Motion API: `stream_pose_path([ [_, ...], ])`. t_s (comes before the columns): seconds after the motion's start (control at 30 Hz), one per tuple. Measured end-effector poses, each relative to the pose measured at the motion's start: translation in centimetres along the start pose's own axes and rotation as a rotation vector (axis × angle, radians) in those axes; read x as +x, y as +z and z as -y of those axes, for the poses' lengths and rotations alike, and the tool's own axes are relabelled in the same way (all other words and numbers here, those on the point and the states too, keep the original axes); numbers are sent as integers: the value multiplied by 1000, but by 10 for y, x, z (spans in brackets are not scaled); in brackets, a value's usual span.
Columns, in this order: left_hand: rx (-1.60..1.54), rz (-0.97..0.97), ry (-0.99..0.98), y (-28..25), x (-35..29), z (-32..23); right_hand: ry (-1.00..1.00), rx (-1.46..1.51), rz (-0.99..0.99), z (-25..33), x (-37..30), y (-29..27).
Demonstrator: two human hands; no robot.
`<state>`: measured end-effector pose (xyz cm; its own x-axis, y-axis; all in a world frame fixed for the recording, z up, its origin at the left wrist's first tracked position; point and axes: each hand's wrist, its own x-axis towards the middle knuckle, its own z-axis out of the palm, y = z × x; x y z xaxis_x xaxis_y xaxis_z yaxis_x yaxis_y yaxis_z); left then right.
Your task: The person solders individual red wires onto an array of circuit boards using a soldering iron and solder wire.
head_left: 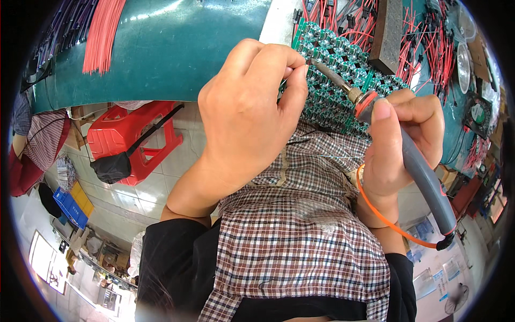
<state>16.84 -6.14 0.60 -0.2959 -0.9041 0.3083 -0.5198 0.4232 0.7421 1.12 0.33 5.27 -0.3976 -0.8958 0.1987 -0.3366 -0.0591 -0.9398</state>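
A soldering iron [424,172] with a dark grey handle and red collar is gripped in my right hand [399,134]. Its metal tip points left, over a panel of small green circuit boards [335,45] that carry clear round parts. My left hand [252,102] is closed in a pinch right beside the tip, at the panel's left part. Whatever lies between those fingertips is too small to make out. From the iron's rear end an orange cord [386,222] loops back near my right wrist.
A dark rectangular bar [386,37] lies across the panel's far right, among red and black wires [343,19]. Straight red wires [103,37] lie far left on the green table [177,59]. A small fan [477,112] stands right; a red stool [131,139] is left.
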Motion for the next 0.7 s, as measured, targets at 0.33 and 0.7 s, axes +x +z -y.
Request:
stream_pose_path([
  [0.33, 2, 8, 25, 0, 2, 0, -6, -41, 25, 3, 4, -1],
  [0.7, -40, -46, -17, -14, 7, -6, -95, 55, 8, -3, -1, -9],
])
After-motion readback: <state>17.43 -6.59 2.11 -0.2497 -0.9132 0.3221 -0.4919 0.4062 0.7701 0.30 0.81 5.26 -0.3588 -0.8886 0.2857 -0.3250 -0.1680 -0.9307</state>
